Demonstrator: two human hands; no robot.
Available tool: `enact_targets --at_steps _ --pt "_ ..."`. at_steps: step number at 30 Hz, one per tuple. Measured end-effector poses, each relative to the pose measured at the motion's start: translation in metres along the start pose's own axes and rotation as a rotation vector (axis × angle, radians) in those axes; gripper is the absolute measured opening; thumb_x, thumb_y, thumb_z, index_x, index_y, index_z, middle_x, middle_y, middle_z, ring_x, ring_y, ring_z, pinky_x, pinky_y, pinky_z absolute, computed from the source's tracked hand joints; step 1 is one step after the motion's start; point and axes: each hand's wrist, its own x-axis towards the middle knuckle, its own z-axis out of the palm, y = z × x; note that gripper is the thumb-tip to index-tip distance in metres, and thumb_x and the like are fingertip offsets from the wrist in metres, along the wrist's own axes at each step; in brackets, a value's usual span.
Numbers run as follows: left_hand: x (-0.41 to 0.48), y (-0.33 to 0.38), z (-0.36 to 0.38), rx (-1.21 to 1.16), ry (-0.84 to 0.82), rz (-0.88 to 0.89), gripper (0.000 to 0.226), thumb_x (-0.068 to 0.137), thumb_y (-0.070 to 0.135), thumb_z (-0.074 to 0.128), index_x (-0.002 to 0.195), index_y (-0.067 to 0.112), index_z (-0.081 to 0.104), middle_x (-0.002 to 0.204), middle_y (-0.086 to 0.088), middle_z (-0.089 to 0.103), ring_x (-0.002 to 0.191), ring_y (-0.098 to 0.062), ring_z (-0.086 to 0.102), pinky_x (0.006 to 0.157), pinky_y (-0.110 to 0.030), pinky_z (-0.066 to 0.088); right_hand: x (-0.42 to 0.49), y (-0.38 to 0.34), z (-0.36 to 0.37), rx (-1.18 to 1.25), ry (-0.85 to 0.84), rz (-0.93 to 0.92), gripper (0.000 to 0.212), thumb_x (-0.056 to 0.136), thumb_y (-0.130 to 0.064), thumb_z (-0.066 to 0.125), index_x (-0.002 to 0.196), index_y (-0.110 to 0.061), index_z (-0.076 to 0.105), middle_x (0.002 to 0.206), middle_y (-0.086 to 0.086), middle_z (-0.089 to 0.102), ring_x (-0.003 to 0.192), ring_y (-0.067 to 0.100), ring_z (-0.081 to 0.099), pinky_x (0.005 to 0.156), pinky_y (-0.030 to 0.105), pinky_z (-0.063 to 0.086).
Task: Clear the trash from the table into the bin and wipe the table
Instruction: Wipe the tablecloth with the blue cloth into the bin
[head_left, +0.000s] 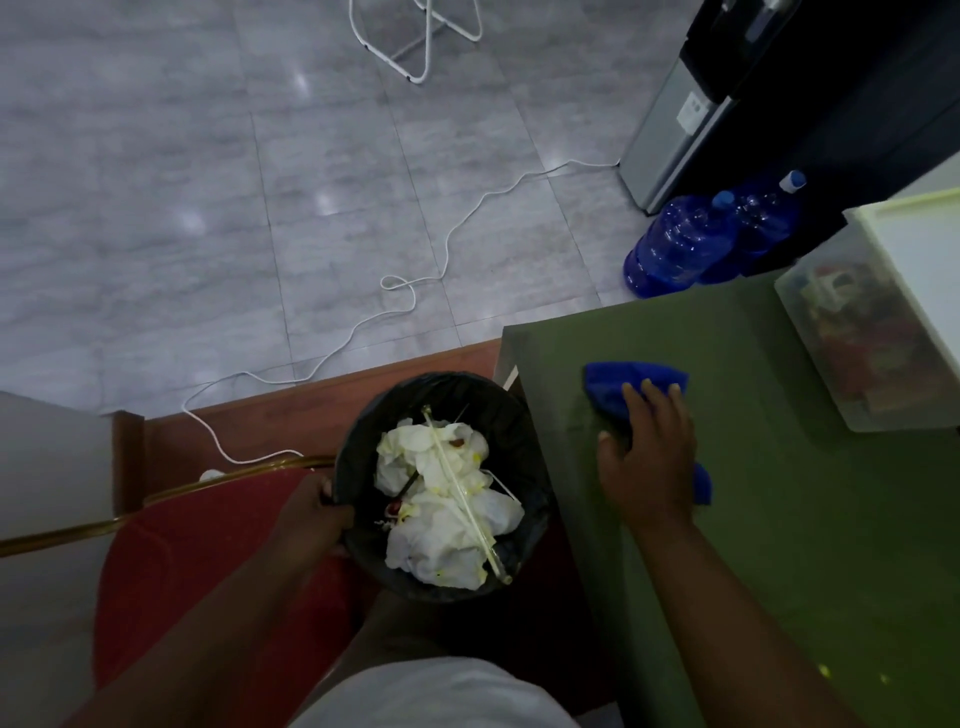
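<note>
Head view, dim light. Left hand (311, 512) grips the near-left rim of the bin (498, 410), fingers curled over the edge. The bin is round, lined with a black bag, and sits just left of the table (779, 545), close against its left edge and above a red chair seat (182, 545) with a gold frame (156, 499). Cannot tell whether the bin rests on anything.

Inside the bin: crumpled white paper (441, 540) with yellow stains, and a long pale stick (457, 493) lying across it.

Right hand (649, 462) lies palm down on a blue cloth (623, 382), fingers straight and a little apart, thumb out to the left on the tabletop. The cloth sits on the far-left part of the green table and shows beyond the fingertips and at the right of the wrist. A few yellow specks (826, 671) lie on the near part of the table.

A clear plastic box (857, 364) with a pale lid stands at the far-right of the table. On the grey tiled floor: a white cable (363, 322) snaking across, two blue water bottles (675, 244) and a dispenser (675, 130) beyond the table.
</note>
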Motion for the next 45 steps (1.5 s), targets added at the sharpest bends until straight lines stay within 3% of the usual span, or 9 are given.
enact_targets --at_steps 6,10,13,16,19,24,33,36,45 --pt "0.013 -0.005 -0.038 0.003 0.031 -0.015 0.015 0.074 -0.017 0.055 0.083 -0.006 0.06 0.074 -0.029 0.064 0.056 -0.032 0.066 0.043 -0.031 0.049 -0.016 -0.07 0.027 0.294 -0.298 -0.103 0.045 0.09 -0.018 0.061 0.133 -0.011 0.052 0.134 0.006 0.054 0.123 0.021 0.049 0.1 0.02 0.031" --pt "0.025 -0.006 -0.067 0.007 0.13 -0.035 0.023 0.073 -0.015 0.059 0.083 0.005 0.054 0.071 -0.016 0.061 0.055 -0.023 0.061 0.044 -0.03 0.047 -0.005 -0.092 0.063 0.333 -0.574 0.134 0.066 0.095 -0.036 0.056 0.148 -0.008 0.03 0.154 0.01 0.032 0.141 0.023 0.03 0.11 0.026 0.023" --pt "0.042 -0.005 -0.081 0.008 0.159 -0.039 0.024 0.072 -0.012 0.061 0.08 0.011 0.055 0.068 -0.01 0.065 0.055 -0.019 0.064 0.044 -0.03 0.05 0.011 -0.1 0.087 0.444 -0.686 0.307 0.057 0.095 -0.043 0.052 0.144 -0.018 0.04 0.144 0.004 0.047 0.133 0.024 0.044 0.105 0.032 0.036" --pt "0.071 0.0 -0.085 -0.036 0.162 -0.043 0.028 0.069 -0.003 0.065 0.089 0.013 0.054 0.087 -0.016 0.065 0.074 -0.031 0.066 0.058 -0.044 0.055 0.025 -0.106 0.115 0.579 -0.69 0.388 0.039 0.093 -0.044 0.054 0.13 -0.032 0.054 0.115 -0.016 0.058 0.109 0.009 0.055 0.088 0.028 0.042" --pt "0.106 0.006 -0.078 0.019 0.147 -0.006 0.028 0.075 -0.001 0.063 0.098 0.013 0.058 0.096 -0.02 0.065 0.087 -0.037 0.064 0.076 -0.056 0.055 0.039 -0.108 0.142 0.7 -0.688 0.478 0.035 0.092 -0.041 0.058 0.126 -0.034 0.056 0.116 -0.015 0.062 0.107 0.01 0.059 0.09 0.035 0.049" --pt "0.176 0.016 -0.064 0.117 0.039 0.06 0.039 0.083 0.0 0.057 0.12 0.009 0.057 0.109 -0.015 0.065 0.098 -0.031 0.063 0.087 -0.05 0.053 0.072 -0.103 0.204 0.85 -0.677 0.673 0.018 0.094 -0.033 0.059 0.111 -0.038 0.059 0.104 -0.022 0.06 0.093 0.001 0.059 0.075 0.027 0.049" --pt "0.312 0.009 -0.029 -0.105 -0.083 -0.112 0.022 0.079 -0.002 0.054 0.089 0.014 0.065 0.091 -0.015 0.067 0.085 -0.031 0.063 0.076 -0.042 0.054 0.125 -0.075 0.355 0.798 -0.63 0.918 0.022 0.093 -0.039 0.058 0.113 -0.03 0.058 0.101 -0.007 0.056 0.081 0.011 0.053 0.075 0.036 0.042" --pt "0.343 0.001 -0.012 -0.172 -0.086 -0.185 0.025 0.082 -0.005 0.052 0.079 0.018 0.06 0.081 -0.006 0.062 0.073 -0.021 0.059 0.061 -0.029 0.051 0.134 -0.063 0.394 0.765 -0.631 1.0 0.022 0.091 -0.042 0.06 0.107 -0.031 0.051 0.095 -0.007 0.051 0.08 0.016 0.05 0.08 0.041 0.042" --pt "0.411 -0.041 0.013 -0.16 -0.08 -0.373 0.045 0.085 -0.001 0.052 0.129 0.007 0.046 0.124 -0.019 0.053 0.112 -0.036 0.053 0.092 -0.046 0.046 0.149 -0.026 0.47 0.787 -0.742 1.039 0.011 0.092 -0.037 0.06 0.101 -0.03 0.06 0.101 -0.009 0.057 0.089 0.015 0.054 0.085 0.044 0.046"
